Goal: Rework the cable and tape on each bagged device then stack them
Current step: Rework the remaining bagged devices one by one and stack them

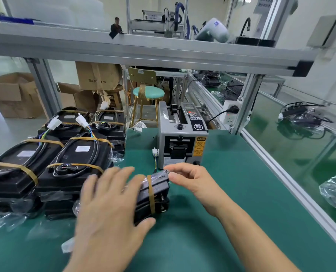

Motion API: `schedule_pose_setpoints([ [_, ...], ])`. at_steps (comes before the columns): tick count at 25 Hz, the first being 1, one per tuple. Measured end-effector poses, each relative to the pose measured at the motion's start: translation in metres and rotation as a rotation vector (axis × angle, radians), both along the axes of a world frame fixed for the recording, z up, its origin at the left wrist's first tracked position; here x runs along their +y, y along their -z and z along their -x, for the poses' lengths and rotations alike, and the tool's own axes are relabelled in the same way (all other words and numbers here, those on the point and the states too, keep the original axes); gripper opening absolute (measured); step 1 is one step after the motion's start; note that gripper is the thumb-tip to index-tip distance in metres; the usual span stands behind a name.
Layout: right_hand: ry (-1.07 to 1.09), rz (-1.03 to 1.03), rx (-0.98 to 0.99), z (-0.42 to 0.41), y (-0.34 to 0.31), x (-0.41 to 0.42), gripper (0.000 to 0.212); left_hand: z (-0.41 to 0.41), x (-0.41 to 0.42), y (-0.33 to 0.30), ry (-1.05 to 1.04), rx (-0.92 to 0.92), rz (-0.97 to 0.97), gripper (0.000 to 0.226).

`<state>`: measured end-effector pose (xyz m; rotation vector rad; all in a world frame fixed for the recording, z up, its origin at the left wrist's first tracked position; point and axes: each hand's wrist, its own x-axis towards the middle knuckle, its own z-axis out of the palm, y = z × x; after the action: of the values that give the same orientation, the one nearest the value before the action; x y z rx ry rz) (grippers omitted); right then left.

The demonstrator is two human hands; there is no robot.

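Head view: a bagged device [153,193] is pressed flat by the left hand [112,209] while clear tape [166,171] is pinched by the right hand [188,179]; the tape could wrinkle if the bag slips.

Head-worn wide view, close, looking forward-down over bench [212,222]

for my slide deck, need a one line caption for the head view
Left hand steadies a bagged device while right hand pinches its wrap by the tape dispenser.

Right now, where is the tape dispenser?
In the head view, the grey tape dispenser stands on the green mat just right of centre, directly behind the bagged device under both hands, right of the stacked devices.
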<state>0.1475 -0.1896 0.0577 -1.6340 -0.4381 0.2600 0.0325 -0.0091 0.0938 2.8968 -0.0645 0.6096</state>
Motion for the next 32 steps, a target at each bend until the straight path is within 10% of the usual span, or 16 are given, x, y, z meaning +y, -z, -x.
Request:
schedule_pose_setpoints([
  [8, -0.100, 0.215, -0.190, -0.016, -0.021, 0.010, 0.025, -0.020, -0.009, 0.009, 0.109, 0.078, 0.251, 0.072],
  [13, -0.198, 0.290, 0.212, -0.025, -0.012, 0.034, 0.022, -0.024, -0.005, 0.009, 0.153, 0.091, 0.164, 0.083],
  [19, 0.675, 0.017, 0.164, -0.035, 0.002, 0.011, 0.019, -0.026, -0.004, 0.006, 0.014, 0.107, 0.228, 0.061],
  [32, 0.977, -0.159, 0.390, -0.079, -0.008, 0.045, 0.024, -0.029, -0.016, 0.020, 0.033, 0.059, 0.145, 0.069],
])
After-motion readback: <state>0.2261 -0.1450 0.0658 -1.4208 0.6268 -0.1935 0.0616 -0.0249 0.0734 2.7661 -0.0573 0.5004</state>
